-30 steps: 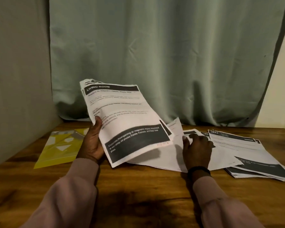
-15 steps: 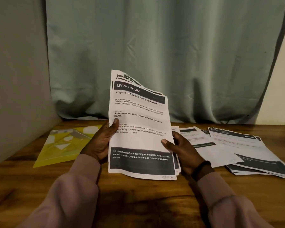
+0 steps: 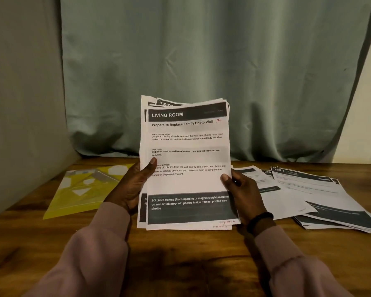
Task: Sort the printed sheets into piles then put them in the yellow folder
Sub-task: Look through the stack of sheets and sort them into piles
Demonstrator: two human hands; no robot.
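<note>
So both hands are on one stack of printed sheets [image 3: 186, 163], held upright over the wooden table [image 3: 180, 264] right in the middle of the view. The left hand [image 3: 133, 187] grips the stack's left edge about halfway up, thumb laid across the front page and the rest of the fingers tucked behind the paper where you can't see them. The right hand [image 3: 242, 196] does the same on the right edge, a bit lower, thumb on the front and fingers wrapped round the back. So the stack sits clamped between the two hands, with most of the paper sticking up above the grip and the bottom edge hanging just below the wrists, close to the tabletop; can't tell if it actually touches.

Top page reads "LIVING ROOM" in a dark header bar, then "Prepare to Replace Family Photo Wall", with a dark block of white text near the bottom. The pages behind it aren't squared up; corners poke out at the top left and along the left side.

The yellow folder [image 3: 84, 189] lies flat on the table off to the left, just beside the left hand, not touched. On the right there's a loose pile of sheets [image 3: 321, 196] fanned out flat on the table, behind and beside the right hand. A black wristband [image 3: 259, 221] is on the right wrist, and a green curtain [image 3: 201, 71] hangs behind the table.
</note>
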